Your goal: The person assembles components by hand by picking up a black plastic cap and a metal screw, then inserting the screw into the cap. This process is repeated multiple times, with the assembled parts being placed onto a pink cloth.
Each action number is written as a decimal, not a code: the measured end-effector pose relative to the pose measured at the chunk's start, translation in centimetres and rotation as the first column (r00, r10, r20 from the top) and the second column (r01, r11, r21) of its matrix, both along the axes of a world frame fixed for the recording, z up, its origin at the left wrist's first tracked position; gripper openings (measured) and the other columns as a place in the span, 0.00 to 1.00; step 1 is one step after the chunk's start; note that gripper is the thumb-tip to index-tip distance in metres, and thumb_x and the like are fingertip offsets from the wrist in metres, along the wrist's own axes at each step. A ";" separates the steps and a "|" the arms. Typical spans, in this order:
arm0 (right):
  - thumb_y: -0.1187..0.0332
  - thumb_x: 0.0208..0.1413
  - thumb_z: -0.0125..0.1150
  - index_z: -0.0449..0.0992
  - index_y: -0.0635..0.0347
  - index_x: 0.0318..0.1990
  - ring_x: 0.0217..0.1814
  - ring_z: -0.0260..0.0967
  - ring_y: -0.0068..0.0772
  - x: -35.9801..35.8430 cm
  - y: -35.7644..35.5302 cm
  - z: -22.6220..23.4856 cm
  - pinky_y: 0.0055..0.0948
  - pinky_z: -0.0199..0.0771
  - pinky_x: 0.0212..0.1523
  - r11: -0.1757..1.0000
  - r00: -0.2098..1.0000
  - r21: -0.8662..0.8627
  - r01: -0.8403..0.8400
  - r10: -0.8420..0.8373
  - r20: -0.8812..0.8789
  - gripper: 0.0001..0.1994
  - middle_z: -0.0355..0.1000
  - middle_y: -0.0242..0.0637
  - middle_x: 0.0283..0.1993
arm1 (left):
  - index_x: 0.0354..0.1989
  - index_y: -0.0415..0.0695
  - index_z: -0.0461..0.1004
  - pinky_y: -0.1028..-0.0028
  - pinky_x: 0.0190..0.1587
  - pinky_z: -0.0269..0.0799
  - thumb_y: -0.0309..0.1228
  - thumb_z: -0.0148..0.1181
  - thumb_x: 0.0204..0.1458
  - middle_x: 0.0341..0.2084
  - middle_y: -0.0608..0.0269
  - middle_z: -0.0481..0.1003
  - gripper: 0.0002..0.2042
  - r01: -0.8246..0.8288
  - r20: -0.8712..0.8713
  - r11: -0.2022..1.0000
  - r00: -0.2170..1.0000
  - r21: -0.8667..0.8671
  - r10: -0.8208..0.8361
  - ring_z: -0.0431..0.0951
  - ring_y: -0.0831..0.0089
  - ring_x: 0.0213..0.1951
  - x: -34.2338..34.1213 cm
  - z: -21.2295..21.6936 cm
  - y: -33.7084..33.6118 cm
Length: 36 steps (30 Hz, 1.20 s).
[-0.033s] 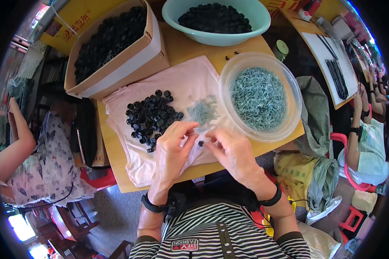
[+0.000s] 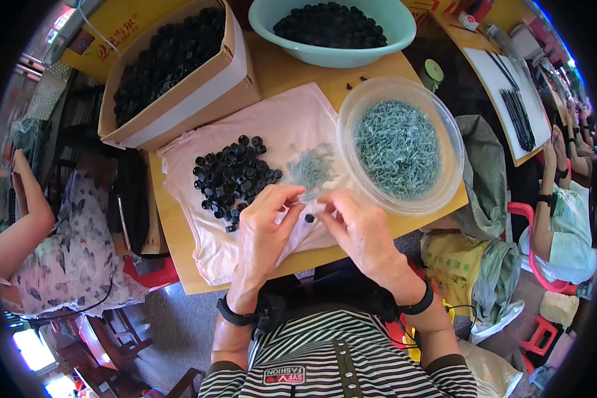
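Over the pink cloth (image 2: 292,119), my left hand (image 2: 265,222) has its thumb and fingertips curled close together. My right hand (image 2: 361,229) faces it, its fingertips bunched a short way off. Whatever the fingertips hold is too small to make out. Between the hands is one small black cap (image 2: 310,217); whether it lies on the cloth or touches a finger I cannot tell. A heap of black plastic caps (image 2: 232,176) spreads left of my hands. Just beyond my fingertips sits a small pile of silvery screws (image 2: 312,167).
A clear round tub (image 2: 450,166) of screws stands at the right, a cardboard box (image 2: 199,99) of black caps back left. A pale green basin (image 2: 338,58) holds more caps. The wooden table (image 2: 179,265) shows around the cloth. Other people's arms (image 2: 30,212) are at both sides.
My right hand has come slightly left, so the fingertips of both hands are a little nearer each other. The black cap between them appears slightly higher in the picture.
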State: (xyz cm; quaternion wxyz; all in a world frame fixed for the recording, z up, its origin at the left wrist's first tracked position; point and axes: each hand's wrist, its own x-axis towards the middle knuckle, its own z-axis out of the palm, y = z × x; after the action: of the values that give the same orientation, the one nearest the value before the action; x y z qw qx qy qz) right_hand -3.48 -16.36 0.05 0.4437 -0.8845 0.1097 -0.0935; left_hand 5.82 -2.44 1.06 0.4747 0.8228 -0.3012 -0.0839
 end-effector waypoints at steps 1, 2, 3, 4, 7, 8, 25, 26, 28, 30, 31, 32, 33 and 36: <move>0.74 0.47 0.64 0.72 0.59 0.36 0.33 0.71 0.42 0.6 -0.2 0.0 0.36 0.70 0.31 0.999 0.996 -0.049 0.012 -0.008 0.085 0.09 0.68 0.39 0.31 | 0.39 0.40 0.78 0.78 0.34 0.70 0.17 0.63 0.45 0.29 0.61 0.76 0.12 -0.003 -0.002 1.000 1.000 0.006 0.003 0.74 0.76 0.28 0.0 -0.1 0.1; 0.74 0.48 0.64 0.72 0.59 0.36 0.32 0.71 0.43 0.9 -0.2 0.2 0.37 0.69 0.31 0.994 0.986 -0.101 0.031 -0.013 0.168 0.09 0.69 0.40 0.30 | 0.39 0.39 0.78 0.78 0.35 0.71 0.18 0.63 0.45 0.29 0.61 0.77 0.12 -0.009 -0.030 1.000 1.000 -0.029 0.008 0.75 0.76 0.29 0.0 -0.1 0.1; 0.74 0.48 0.64 0.72 0.59 0.36 0.32 0.71 0.43 0.7 -0.1 0.3 0.37 0.69 0.31 0.995 0.986 -0.101 0.029 -0.012 0.164 0.09 0.69 0.40 0.30 | 0.40 0.38 0.78 0.78 0.35 0.71 0.18 0.63 0.46 0.30 0.61 0.77 0.11 -0.016 -0.057 0.998 0.998 -0.063 0.012 0.75 0.76 0.29 -0.1 -0.1 0.2; 0.74 0.47 0.64 0.72 0.60 0.36 0.32 0.71 0.44 0.5 -0.1 0.3 0.37 0.69 0.31 0.994 0.991 -0.107 -0.018 0.032 0.127 0.09 0.68 0.40 0.31 | 0.40 0.37 0.77 0.78 0.38 0.72 0.18 0.62 0.47 0.31 0.60 0.77 0.10 -0.005 -0.074 0.999 0.997 -0.041 0.002 0.77 0.76 0.32 -0.2 -0.1 0.4; 0.74 0.47 0.64 0.71 0.60 0.36 0.33 0.71 0.44 0.4 0.4 0.4 0.38 0.70 0.32 0.994 0.994 -0.076 -0.083 0.089 0.067 0.09 0.68 0.40 0.32 | 0.41 0.37 0.77 0.78 0.41 0.74 0.19 0.62 0.49 0.33 0.60 0.78 0.10 -0.033 -0.129 0.996 0.991 -0.078 0.022 0.79 0.75 0.36 -0.4 -0.9 0.7; 0.74 0.47 0.64 0.71 0.60 0.36 0.33 0.71 0.44 0.4 0.5 0.5 0.38 0.70 0.32 0.995 0.995 -0.045 -0.090 0.092 0.044 0.09 0.68 0.40 0.32 | 0.45 0.36 0.76 0.77 0.43 0.74 0.17 0.61 0.49 0.35 0.59 0.78 0.13 -0.017 -0.175 0.996 0.985 -0.093 0.000 0.80 0.73 0.39 -0.5 -0.9 0.9; 0.73 0.49 0.65 0.74 0.60 0.33 0.26 0.71 0.34 0.4 1.6 1.0 0.30 0.69 0.27 0.994 0.982 -0.032 -0.103 0.107 0.158 0.06 0.70 0.36 0.29 | 0.50 0.40 0.67 0.73 0.38 0.74 0.14 0.60 0.45 0.43 0.54 0.71 0.22 0.113 -0.024 0.992 0.993 -0.059 -0.114 0.80 0.67 0.37 -2.4 -0.3 2.0; 0.73 0.50 0.65 0.74 0.61 0.32 0.26 0.71 0.31 0.3 1.6 0.9 0.28 0.69 0.26 0.996 0.981 -0.011 -0.089 0.090 0.169 0.05 0.71 0.36 0.29 | 0.50 0.40 0.67 0.73 0.38 0.74 0.14 0.60 0.45 0.43 0.54 0.71 0.22 0.109 -0.024 0.992 0.994 -0.061 -0.111 0.80 0.67 0.37 -2.5 -0.4 2.1; 0.73 0.51 0.64 0.74 0.62 0.33 0.25 0.71 0.28 -0.2 1.6 0.5 0.26 0.68 0.26 0.989 0.989 0.135 -0.060 0.041 0.141 0.05 0.71 0.36 0.29 | 0.46 0.38 0.72 0.75 0.40 0.73 0.16 0.61 0.46 0.41 0.56 0.73 0.16 0.018 -0.138 0.982 0.989 -0.189 -0.045 0.79 0.70 0.37 -2.8 -1.0 2.5; 0.73 0.52 0.63 0.75 0.63 0.34 0.25 0.70 0.25 -0.5 1.7 0.6 0.24 0.68 0.25 0.961 0.994 0.274 -0.026 -0.004 0.106 0.05 0.71 0.37 0.29 | 0.42 0.37 0.74 0.76 0.40 0.73 0.18 0.62 0.46 0.39 0.57 0.74 0.13 -0.001 -0.177 0.965 0.983 -0.261 -0.046 0.78 0.71 0.36 -2.9 -1.9 3.0; 0.74 0.53 0.63 0.75 0.64 0.35 0.25 0.69 0.23 -0.6 1.9 0.8 0.23 0.67 0.26 0.931 0.995 0.365 -0.015 -0.020 0.093 0.04 0.72 0.37 0.29 | 0.38 0.37 0.77 0.78 0.41 0.72 0.19 0.63 0.47 0.37 0.59 0.75 0.09 -0.020 -0.214 0.944 0.975 -0.328 -0.054 0.77 0.73 0.35 -2.9 -2.2 3.2; 0.74 0.53 0.63 0.75 0.64 0.35 0.25 0.68 0.21 -0.7 2.0 1.0 0.21 0.67 0.26 0.892 0.997 0.452 -0.001 -0.037 0.075 0.04 0.72 0.37 0.29 | 0.38 0.37 0.77 0.78 0.41 0.72 0.19 0.63 0.47 0.37 0.59 0.75 0.09 -0.024 -0.217 0.943 0.975 -0.331 -0.051 0.77 0.73 0.35 -3.0 -2.2 3.2; 0.74 0.53 0.63 0.75 0.64 0.35 0.25 0.68 0.21 -0.8 2.0 1.1 0.21 0.67 0.26 0.893 0.997 0.449 -0.003 -0.033 0.071 0.04 0.72 0.37 0.29 | 0.36 0.37 0.78 0.79 0.39 0.72 0.20 0.64 0.47 0.35 0.60 0.76 0.07 -0.057 -0.233 0.937 0.972 -0.344 -0.026 0.77 0.75 0.34 -3.1 -2.1 3.2; 0.75 0.52 0.64 0.75 0.65 0.36 0.26 0.68 0.19 -0.7 1.5 1.1 0.20 0.68 0.27 0.791 0.990 0.599 0.126 -0.063 -0.125 0.05 0.72 0.36 0.29 | 0.34 0.37 0.79 0.81 0.35 0.70 0.21 0.65 0.47 0.33 0.61 0.76 0.06 -0.125 -0.286 0.931 0.958 -0.342 0.024 0.75 0.77 0.31 -3.3 -1.7 3.4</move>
State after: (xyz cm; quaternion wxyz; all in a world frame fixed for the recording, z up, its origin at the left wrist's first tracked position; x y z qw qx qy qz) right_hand -4.21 -14.83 1.17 0.6918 -0.6931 0.1998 -0.0321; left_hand 2.51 0.93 -0.65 0.6563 0.7140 -0.2103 -0.1236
